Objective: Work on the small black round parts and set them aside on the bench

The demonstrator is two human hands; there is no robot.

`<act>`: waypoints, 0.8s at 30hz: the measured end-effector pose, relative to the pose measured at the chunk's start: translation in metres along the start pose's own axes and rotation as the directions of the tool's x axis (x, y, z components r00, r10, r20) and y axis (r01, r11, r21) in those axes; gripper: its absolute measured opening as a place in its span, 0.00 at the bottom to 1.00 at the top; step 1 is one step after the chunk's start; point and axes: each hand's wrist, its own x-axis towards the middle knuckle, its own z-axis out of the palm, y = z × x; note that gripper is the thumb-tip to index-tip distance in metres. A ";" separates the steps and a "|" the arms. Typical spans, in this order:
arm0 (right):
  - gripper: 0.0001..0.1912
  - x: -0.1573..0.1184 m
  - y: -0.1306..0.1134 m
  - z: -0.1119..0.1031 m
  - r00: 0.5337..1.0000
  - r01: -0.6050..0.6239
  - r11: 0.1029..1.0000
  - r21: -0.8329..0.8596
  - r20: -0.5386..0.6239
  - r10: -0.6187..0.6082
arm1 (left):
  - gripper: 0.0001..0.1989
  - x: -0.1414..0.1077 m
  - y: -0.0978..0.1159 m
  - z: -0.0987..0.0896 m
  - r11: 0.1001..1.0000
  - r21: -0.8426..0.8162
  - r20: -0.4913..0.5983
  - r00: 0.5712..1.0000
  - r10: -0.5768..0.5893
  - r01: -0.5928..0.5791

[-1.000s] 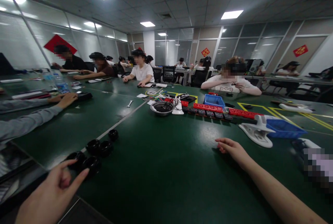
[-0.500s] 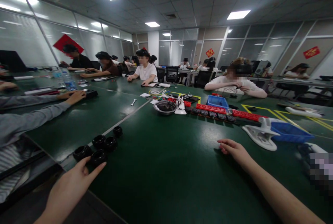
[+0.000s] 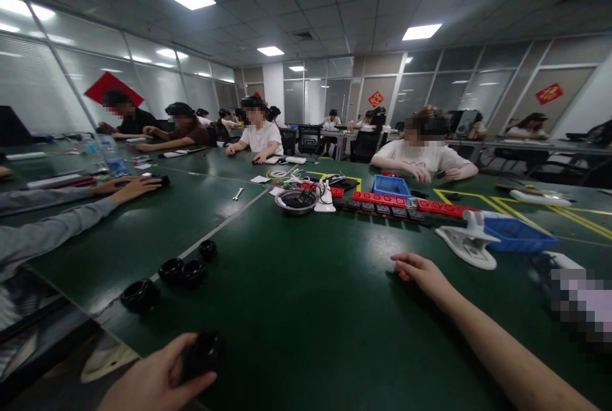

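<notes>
My left hand (image 3: 160,369) grips a shiny black ring-shaped part (image 3: 204,353) between thumb and fingers, at the table's near edge. Several similar black ring-shaped parts (image 3: 194,273) stand on the green table (image 3: 296,309) beyond that hand, along a pale seam. One of them (image 3: 140,295) sits closest to the left table edge; the smallest-looking (image 3: 207,250) is farthest from me. On the right, my right hand (image 3: 418,274) rests on or just over the table with its fingers loosely curled together. Nothing shows in it.
Farther back are a metal bowl (image 3: 295,209) of dark pieces, a white clamp stand (image 3: 471,248), red strips (image 3: 380,199) and a blue bin (image 3: 519,234). A wrench (image 3: 238,194) lies left of the bowl. A co-worker's grey sleeves (image 3: 62,226) reach in from the left; others sit opposite.
My left hand has taken one black ring-shaped part from the group and carried it toward me and to the right. My right hand keeps nearly the same pose.
</notes>
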 end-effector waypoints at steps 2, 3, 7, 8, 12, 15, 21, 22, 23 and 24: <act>0.17 0.000 0.000 0.001 1.000 0.006 1.000 -0.002 -0.001 -0.006 | 0.20 0.000 0.042 0.000 0.990 -0.016 0.161 0.977 0.141 -0.141; 0.16 0.000 0.000 0.001 1.000 0.010 1.000 -0.004 -0.001 -0.010 | 0.19 0.002 0.065 0.000 0.979 -0.016 0.188 0.961 0.201 -0.202; 0.13 -0.003 -0.003 0.003 0.999 0.037 0.999 -0.016 -0.007 -0.037 | 0.24 0.026 0.154 0.010 0.899 -0.028 0.242 0.870 0.429 -0.436; 0.12 -0.004 -0.004 0.003 0.999 0.039 0.999 -0.017 -0.005 -0.039 | 0.25 0.033 0.173 0.015 0.875 -0.021 0.263 0.842 0.471 -0.483; 0.12 -0.004 -0.004 0.002 1.000 0.021 1.000 0.004 0.008 -0.021 | 0.27 0.054 0.232 0.037 0.766 -0.013 0.261 0.738 0.623 -0.642; 0.12 -0.001 -0.002 0.001 1.000 0.002 1.000 0.020 0.027 -0.003 | 0.30 0.061 0.250 0.047 0.749 -0.015 0.242 0.724 0.646 -0.663; 0.17 -0.002 -0.009 -0.007 0.987 -0.021 0.999 0.030 0.158 0.016 | 0.45 0.076 0.250 0.047 0.522 -0.311 0.123 0.511 0.851 -0.794; 0.18 -0.004 -0.012 -0.010 0.975 -0.015 0.999 0.039 0.222 0.006 | 0.45 0.079 0.248 0.047 0.465 -0.375 0.113 0.458 0.882 -0.802; 0.19 -0.007 -0.017 -0.013 0.955 -0.007 0.999 0.045 0.295 -0.006 | 0.44 0.082 0.247 0.047 0.423 -0.430 0.110 0.419 0.901 -0.798; 0.20 -0.010 -0.021 -0.015 0.925 0.001 0.999 0.036 0.379 -0.014 | 0.43 0.084 0.245 0.047 0.397 -0.476 0.112 0.393 0.913 -0.785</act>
